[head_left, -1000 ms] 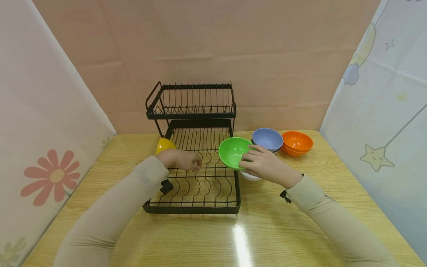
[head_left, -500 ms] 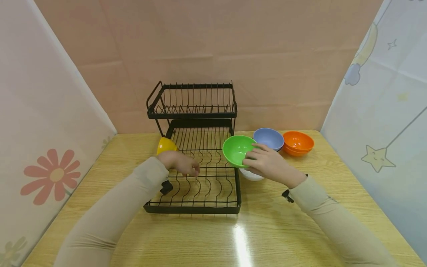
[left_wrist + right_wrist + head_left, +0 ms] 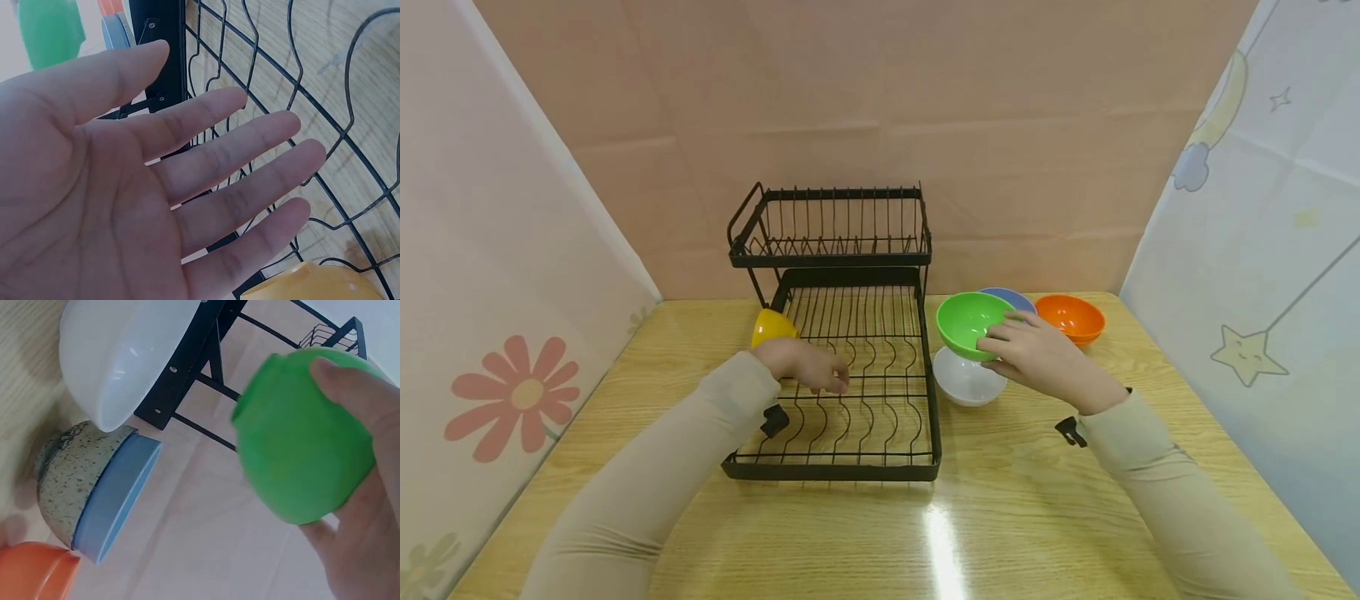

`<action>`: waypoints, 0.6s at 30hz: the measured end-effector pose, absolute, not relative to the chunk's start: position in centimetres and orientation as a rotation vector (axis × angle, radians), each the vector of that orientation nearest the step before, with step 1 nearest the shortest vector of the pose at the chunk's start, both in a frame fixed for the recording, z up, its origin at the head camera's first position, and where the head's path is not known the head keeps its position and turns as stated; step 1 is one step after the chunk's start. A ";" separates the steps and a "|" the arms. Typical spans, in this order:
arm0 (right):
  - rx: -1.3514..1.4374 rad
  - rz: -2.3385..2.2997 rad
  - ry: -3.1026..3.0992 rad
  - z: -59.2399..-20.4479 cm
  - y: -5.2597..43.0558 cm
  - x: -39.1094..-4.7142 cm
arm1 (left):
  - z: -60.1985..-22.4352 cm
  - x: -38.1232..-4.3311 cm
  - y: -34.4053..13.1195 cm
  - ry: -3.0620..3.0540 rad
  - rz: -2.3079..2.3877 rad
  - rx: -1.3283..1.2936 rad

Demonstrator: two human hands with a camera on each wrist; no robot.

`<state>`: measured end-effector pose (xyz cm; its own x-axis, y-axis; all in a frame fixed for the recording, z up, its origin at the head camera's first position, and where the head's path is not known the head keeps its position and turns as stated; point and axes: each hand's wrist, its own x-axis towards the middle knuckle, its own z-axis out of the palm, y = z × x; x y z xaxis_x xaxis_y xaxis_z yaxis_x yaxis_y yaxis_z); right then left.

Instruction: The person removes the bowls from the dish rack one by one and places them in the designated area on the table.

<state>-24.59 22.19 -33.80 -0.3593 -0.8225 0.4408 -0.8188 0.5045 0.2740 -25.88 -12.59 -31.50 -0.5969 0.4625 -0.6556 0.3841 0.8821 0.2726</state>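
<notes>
My right hand (image 3: 1037,357) grips a green bowl (image 3: 964,323) by its right side, thumb on the outside in the right wrist view. The bowl is held up over a white bowl (image 3: 967,382) and partly hides a blue bowl (image 3: 1013,297) behind. My left hand (image 3: 808,367) is over the lower tier of a black dish rack (image 3: 831,472) and holds nothing. Its fingers look extended and slightly spread in the left wrist view. Beside its wrist, a yellow bowl (image 3: 769,327) stands tilted at the rack's left side, partly covered by the hand.
Orange bowls (image 3: 1072,317) sit stacked at the back right of the wooden table (image 3: 1000,517). The blue bowl nests in a speckled bowl (image 3: 72,478). The rack's upper tier (image 3: 831,260) rises at the back, before a pink cloth wall (image 3: 880,100).
My right hand has carried the green bowl to the right and slightly back, away from the rack's edge, uncovering more of the white bowl. The left hand has barely moved.
</notes>
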 end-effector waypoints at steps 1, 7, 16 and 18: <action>1.340 -0.016 -2.243 -33.9 22.3 -24.6 | -31.5 -25.9 -12.6 2.275 0.134 0.604; 1.333 -0.072 -2.413 -34.6 22.5 -24.1 | -31.6 -26.0 -12.6 2.278 0.148 0.598; 1.335 -0.079 -2.556 -35.3 22.2 -23.8 | -31.5 -26.1 -12.4 2.279 0.146 0.607; 1.343 -0.080 -2.572 -35.4 22.1 -23.8 | -31.4 -26.0 -12.4 2.277 0.147 0.609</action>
